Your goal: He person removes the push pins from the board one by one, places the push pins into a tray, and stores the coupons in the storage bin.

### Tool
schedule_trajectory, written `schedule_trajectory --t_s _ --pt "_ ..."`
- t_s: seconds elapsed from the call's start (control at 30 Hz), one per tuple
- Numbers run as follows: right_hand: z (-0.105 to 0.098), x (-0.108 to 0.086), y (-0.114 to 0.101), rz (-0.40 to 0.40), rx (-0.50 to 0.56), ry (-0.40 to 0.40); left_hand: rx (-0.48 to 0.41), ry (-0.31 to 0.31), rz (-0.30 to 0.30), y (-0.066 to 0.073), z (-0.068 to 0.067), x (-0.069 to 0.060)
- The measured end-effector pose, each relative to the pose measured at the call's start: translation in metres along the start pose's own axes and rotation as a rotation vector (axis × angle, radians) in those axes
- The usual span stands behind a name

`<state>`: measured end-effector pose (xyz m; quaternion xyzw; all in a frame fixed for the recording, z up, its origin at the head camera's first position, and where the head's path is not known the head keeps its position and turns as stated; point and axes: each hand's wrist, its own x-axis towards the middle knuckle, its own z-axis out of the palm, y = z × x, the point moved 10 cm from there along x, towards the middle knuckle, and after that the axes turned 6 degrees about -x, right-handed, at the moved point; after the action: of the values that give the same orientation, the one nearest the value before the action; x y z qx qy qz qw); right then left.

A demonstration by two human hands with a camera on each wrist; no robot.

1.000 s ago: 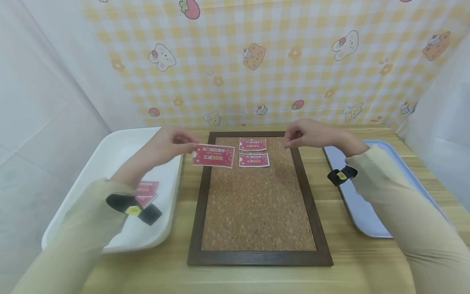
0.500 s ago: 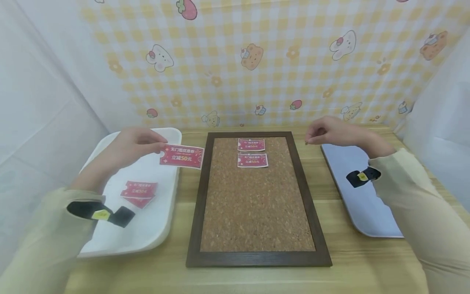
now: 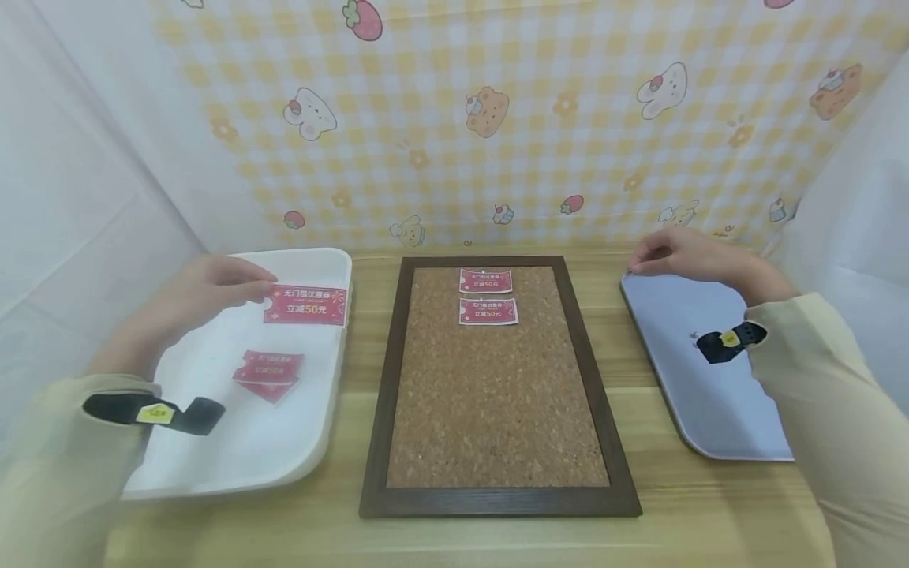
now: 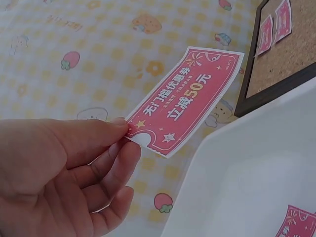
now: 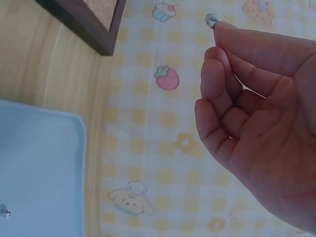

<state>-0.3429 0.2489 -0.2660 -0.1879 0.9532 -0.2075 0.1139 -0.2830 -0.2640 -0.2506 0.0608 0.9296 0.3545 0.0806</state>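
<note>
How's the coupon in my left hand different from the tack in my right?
The coupon is a printed rectangle; the tack has a round head. The coupon is red, the tack silvery. The coupon is much larger than the tack. Both are held in a pinch.

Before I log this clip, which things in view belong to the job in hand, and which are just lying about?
Likely the job's:
held coupon, in the left fingers
held pin, in the right fingers
pinned coupons, on the board
loose coupons, in the tub
loose pin, on the tray

Likely just around:
cloth
wrist straps
table
</note>
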Motion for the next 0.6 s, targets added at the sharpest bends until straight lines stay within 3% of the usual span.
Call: schedule_trajectory --t_s 0.23,0.6 --pt "-0.004 -0.007 0.031 0.068 0.013 0.031 -0.008 0.003 -0.047 -0.032 -0.010 -0.005" --pt "0.002 -0.019 0.076 0.153 0.051 0.030 -0.053 -0.076 -0.220 -0.080 -0.012 -0.014"
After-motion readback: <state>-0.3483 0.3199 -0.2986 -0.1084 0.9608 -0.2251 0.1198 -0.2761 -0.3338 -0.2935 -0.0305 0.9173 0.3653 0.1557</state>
